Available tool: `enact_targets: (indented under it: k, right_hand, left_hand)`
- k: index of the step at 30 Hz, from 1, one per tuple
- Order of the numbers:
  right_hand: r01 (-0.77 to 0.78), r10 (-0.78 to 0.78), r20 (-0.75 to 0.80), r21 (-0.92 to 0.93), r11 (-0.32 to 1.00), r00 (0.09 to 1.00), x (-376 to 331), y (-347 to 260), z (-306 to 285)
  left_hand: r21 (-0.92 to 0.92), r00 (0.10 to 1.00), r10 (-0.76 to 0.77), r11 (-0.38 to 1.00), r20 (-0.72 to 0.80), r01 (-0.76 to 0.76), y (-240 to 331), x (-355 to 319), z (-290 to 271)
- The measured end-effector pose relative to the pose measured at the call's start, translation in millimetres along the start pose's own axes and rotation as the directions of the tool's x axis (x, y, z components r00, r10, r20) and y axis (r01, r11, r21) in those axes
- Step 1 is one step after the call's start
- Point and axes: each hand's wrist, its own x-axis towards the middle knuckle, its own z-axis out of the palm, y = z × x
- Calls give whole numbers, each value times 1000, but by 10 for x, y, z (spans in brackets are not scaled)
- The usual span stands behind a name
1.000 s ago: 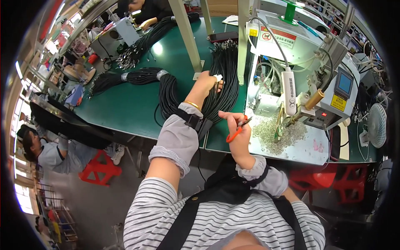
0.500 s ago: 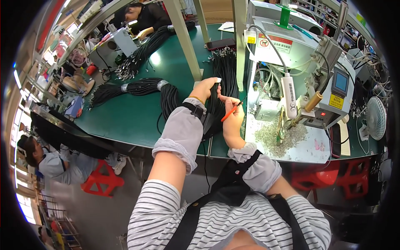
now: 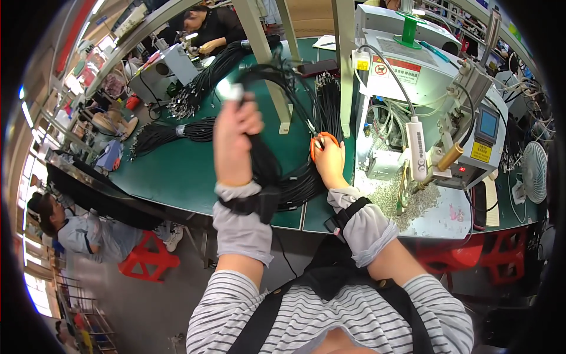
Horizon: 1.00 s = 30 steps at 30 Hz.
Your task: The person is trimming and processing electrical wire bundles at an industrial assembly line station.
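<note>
My left hand [image 3: 236, 133], smeared by motion and with a white cover on one fingertip, is raised over the left part of the table. Its fingers are curled around black cables [image 3: 265, 156], part of which arc, blurred, through the air beyond it. By the table's middle, my right hand [image 3: 330, 159] is closed on an orange-handled hand tool [image 3: 313, 147]; the tool's working end is hidden. Beyond the right hand, a bundle of black cables with silvery ends [image 3: 328, 97] lies between two metal posts. More black cable [image 3: 298, 189] is coiled between my hands.
A bench machine [image 3: 436, 118] stands at the right, with small metal pieces [image 3: 407, 203] heaped beneath it. Pale posts [image 3: 265, 65] rise from the green table [image 3: 177, 171]. Another tied cable bundle [image 3: 171, 133] lies left. A co-worker [image 3: 212, 29] sits across; another person [image 3: 88, 233] sits lower left.
My left hand has swung left and up from beside the right hand, lifting cables off the bundle. The right hand has stayed close to its place, its orange-handled tool turned in the grip.
</note>
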Motion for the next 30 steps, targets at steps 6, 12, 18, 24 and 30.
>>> enact_targets:
  k: [6,12,18,24,30]
  right_hand:
    - [138,-148,-68,-138,981,987,7,109,86]
    - [88,-47,-90,529,844,995,-127,-374,-196]
    - [-120,-402,464,758,641,789,-951,-1157,-265]
    - [1,-355,574,525,851,738,-1213,-707,-372]
    - [-89,-429,396,810,579,812,-1302,-430,-688]
  left_hand:
    - [-288,830,542,823,135,-490,977,-1169,-608]
    - [-19,938,279,957,-204,-289,496,-1066,-519]
    - [-120,963,121,981,-240,-153,-79,-953,-192]
    - [-505,930,-19,844,-367,-182,502,-403,-920]
    - [-197,999,51,979,-8,-52,7,-643,-465]
